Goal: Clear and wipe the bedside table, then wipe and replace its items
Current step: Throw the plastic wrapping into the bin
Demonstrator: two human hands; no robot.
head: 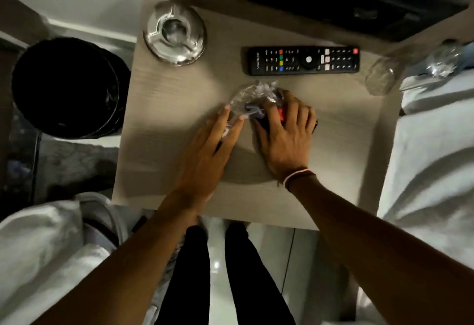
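Both hands [246,132] press a clear plastic bag [252,96] holding dark items.

Near bench [164,165] edge lies open; ashtray [175,33], remote [303,60] and tipped bottle [384,73] crowd the far side.

— Where did things sit on the bedside table [159,119]?
— The ashtray [175,33] was upper left, the remote [303,60] to its right, the plastic wrapper [252,96] below the remote at centre.
— And the bin [67,86]?
— Left of the table.
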